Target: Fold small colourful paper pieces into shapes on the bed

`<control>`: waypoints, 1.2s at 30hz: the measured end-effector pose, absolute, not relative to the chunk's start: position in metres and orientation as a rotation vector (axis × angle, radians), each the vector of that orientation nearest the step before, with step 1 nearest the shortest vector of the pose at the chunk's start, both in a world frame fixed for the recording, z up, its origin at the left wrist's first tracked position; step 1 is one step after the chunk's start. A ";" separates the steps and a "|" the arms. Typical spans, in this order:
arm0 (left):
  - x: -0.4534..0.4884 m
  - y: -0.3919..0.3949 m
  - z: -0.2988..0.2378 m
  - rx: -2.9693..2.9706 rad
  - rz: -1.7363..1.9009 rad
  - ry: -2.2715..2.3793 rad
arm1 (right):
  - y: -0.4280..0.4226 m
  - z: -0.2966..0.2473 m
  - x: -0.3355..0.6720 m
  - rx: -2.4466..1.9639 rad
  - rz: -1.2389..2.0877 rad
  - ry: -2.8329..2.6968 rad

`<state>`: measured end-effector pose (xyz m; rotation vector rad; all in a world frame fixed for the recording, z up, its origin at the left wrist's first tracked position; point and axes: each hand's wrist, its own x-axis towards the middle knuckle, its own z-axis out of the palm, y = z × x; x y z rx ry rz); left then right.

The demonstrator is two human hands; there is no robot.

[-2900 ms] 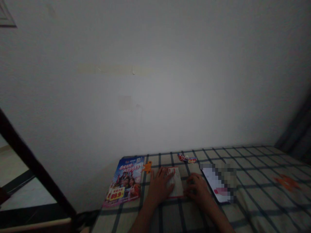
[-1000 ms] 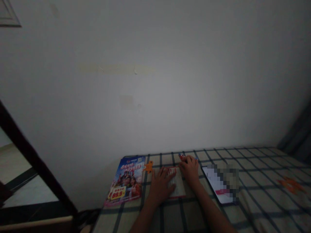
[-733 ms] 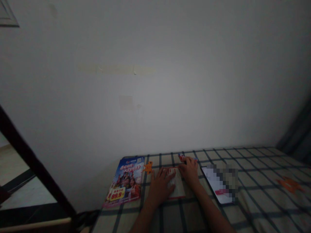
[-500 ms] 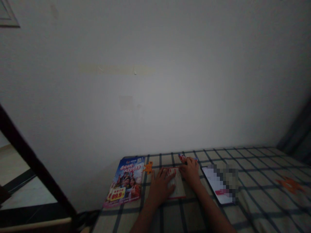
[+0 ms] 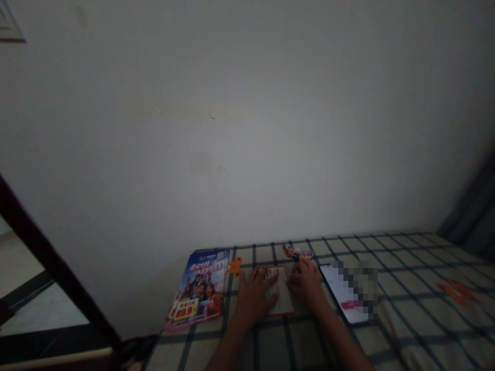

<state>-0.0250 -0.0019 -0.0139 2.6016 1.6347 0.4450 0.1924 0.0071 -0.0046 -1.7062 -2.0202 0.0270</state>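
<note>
The right hand [image 5: 308,284] has withdrawn from the crumpled paper [image 5: 306,255] near the back edge of the checked cloth [image 5: 410,265] to the leaflet's [image 5: 285,296] right side, inward from the cloth's left edge; both hands therefore flank the leaflet. Left hand [image 5: 254,294]: grip spread, on leaflet. Right grip: curled; pinch cannot be determined.

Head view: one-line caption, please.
Left hand on a leaflet, right hand by its edge, between stacked flyers and a smartphone on checked cloth.
</note>
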 end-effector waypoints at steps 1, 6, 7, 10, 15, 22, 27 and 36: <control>-0.025 -0.002 -0.013 2.603 0.447 1.631 | 0.005 -0.005 0.193 -1.705 0.019 -2.024; -0.025 -0.002 -0.013 2.606 0.427 1.641 | -0.005 -0.008 0.196 -1.655 0.042 -2.048; -0.024 -0.002 -0.014 2.608 0.433 1.645 | -0.007 -0.009 0.196 -1.643 0.050 -2.053; -0.024 -0.001 -0.016 2.611 0.478 1.643 | -0.013 -0.011 0.199 -1.608 0.058 -2.064; -0.024 -0.001 -0.016 2.594 0.472 1.636 | -0.026 -0.013 0.201 -1.565 0.054 -2.085; -0.024 -0.001 -0.014 2.576 0.473 1.619 | -0.039 -0.016 0.201 -1.584 0.069 -2.112; -0.024 -0.002 -0.014 2.583 0.486 1.624 | -0.044 -0.017 0.203 -1.564 0.128 -2.143; -0.025 -0.001 -0.016 2.603 0.478 1.614 | -0.053 -0.020 0.205 -1.598 0.079 -2.110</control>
